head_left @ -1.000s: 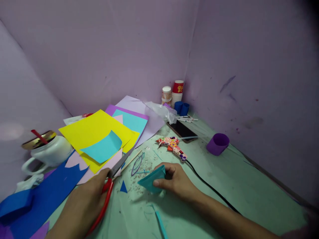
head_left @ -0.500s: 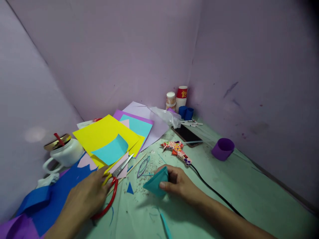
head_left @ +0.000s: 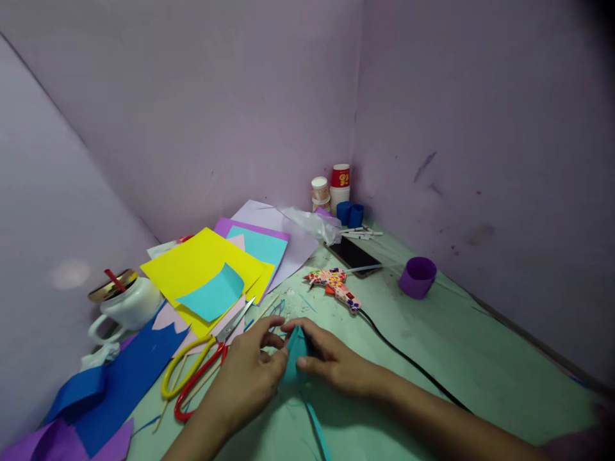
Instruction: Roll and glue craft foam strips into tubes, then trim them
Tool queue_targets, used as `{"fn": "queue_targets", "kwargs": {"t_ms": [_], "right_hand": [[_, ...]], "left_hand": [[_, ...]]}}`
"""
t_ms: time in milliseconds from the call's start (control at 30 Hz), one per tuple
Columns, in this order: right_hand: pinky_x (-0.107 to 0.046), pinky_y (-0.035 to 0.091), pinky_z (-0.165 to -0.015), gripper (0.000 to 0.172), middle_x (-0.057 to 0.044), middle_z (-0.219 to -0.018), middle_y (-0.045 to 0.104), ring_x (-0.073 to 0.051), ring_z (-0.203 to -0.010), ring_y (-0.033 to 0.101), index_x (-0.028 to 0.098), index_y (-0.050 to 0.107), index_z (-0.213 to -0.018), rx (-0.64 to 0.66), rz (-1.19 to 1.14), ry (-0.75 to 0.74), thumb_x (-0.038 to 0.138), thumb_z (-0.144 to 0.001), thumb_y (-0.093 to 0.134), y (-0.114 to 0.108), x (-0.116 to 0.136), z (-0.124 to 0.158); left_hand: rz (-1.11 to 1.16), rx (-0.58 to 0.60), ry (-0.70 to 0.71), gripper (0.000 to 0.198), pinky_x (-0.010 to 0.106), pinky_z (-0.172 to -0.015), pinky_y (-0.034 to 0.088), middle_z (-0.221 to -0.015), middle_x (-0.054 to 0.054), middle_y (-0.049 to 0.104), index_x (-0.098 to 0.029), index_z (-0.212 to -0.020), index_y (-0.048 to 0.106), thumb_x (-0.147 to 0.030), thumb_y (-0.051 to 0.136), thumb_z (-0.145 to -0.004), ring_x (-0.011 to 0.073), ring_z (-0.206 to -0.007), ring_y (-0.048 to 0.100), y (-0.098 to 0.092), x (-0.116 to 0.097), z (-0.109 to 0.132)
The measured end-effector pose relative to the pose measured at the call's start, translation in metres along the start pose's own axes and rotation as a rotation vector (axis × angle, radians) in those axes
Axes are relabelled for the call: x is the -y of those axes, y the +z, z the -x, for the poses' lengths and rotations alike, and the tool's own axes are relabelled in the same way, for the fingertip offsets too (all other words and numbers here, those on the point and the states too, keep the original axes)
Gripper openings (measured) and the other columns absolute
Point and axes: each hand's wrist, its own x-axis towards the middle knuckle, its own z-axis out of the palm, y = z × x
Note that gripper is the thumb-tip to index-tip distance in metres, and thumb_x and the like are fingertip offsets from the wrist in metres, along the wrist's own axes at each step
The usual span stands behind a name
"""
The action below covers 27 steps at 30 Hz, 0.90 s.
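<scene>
A folded piece of teal paper (head_left: 295, 355) sits between both hands near the front of the green table (head_left: 432, 346). My left hand (head_left: 250, 374) pinches its left side with thumb and fingers. My right hand (head_left: 331, 362) grips its right side, fingers curled over it. The scissors (head_left: 202, 371), with one red and one yellow loop handle, lie untouched on the table just left of my left hand, blades pointing toward the coloured sheets.
Yellow, teal and purple paper sheets (head_left: 211, 272) lie at the back left, blue paper (head_left: 120, 384) nearer. A white jug (head_left: 125, 304) stands far left. A patterned glue gun (head_left: 334, 285) with black cord, phone (head_left: 355, 256), purple cup (head_left: 418, 276) and paper cups (head_left: 336, 186) sit behind.
My left hand has let go of the scissors, which now lie on the table, and has moved right to take hold of the teal paper with my right hand.
</scene>
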Motion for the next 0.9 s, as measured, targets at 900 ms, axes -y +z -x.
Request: {"fn": "queue_targets", "kwargs": {"t_ms": [900], "right_hand": [[-0.034,0.046,-0.09,0.06,-0.007,-0.118,0.061,-0.021,-0.102,0.06,0.022,0.049,-0.124,-0.146,0.202,-0.217,0.006,-0.068,0.061,0.018,0.008,0.0]], "left_hand": [[-0.218,-0.115,0.069,0.029,0.032,-0.078,0.045,-0.092,0.009,0.07,-0.017,-0.095,0.065,-0.017,0.049,-0.071,0.0235,-0.089,0.063,0.009,0.0,-0.008]]}}
